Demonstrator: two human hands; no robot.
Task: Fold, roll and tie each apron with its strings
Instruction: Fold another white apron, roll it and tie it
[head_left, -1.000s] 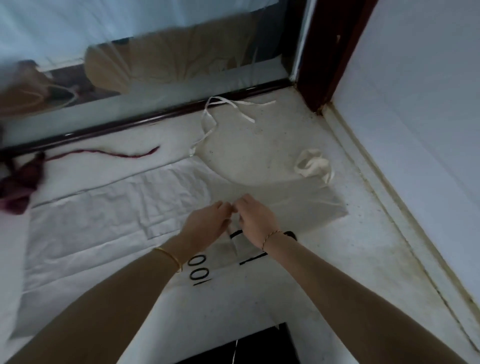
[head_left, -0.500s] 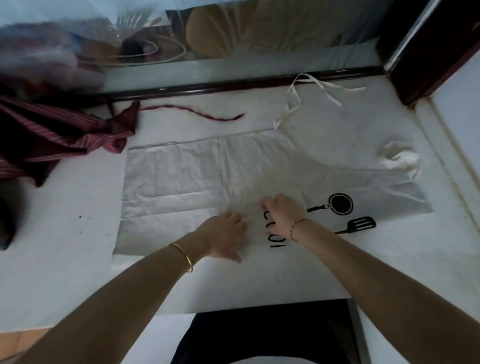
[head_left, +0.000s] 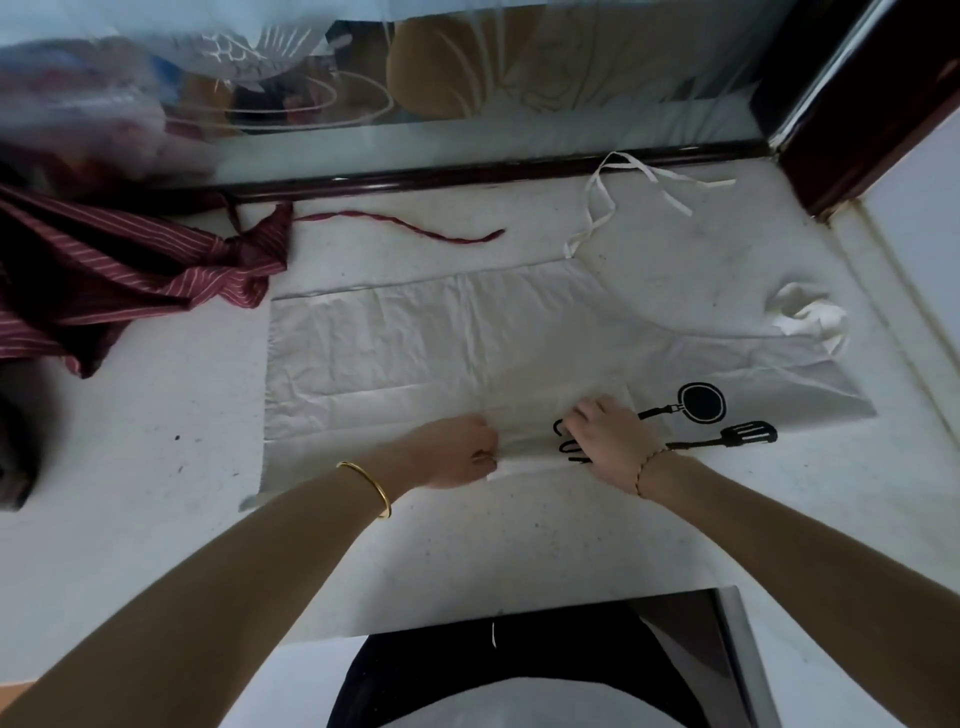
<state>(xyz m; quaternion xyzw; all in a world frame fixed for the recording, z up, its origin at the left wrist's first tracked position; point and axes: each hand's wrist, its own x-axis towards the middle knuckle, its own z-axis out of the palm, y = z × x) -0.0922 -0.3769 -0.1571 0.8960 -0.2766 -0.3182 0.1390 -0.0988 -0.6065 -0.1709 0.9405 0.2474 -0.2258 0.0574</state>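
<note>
Your left grip (head_left: 457, 453) pinches the near edge of the white apron (head_left: 415, 343), its fingers curled round a raised fold of cloth. Your right grip (head_left: 609, 435) sits just to the right of it. Its fingers are bent down and hold the other end of the same fold, over some black lettering.

The apron lies spread flat on the white bench (head_left: 156, 467). It reaches well out to the left of your left grip and beyond both grips. Just right of your right grip are its printed black pan (head_left: 701, 401) and spatula (head_left: 743, 435). Farther right and away from you, a bunched white strap (head_left: 805, 317) lies at the apron's end. A white tie string (head_left: 623, 176) loops far beyond your right grip, up by the dark frame (head_left: 467, 179).

Well left of your left grip a maroon striped apron (head_left: 104, 280) lies crumpled. Its maroon string (head_left: 405, 228) trails toward the white apron without touching it. A gold bangle (head_left: 375, 488) is on your left wrist.
</note>
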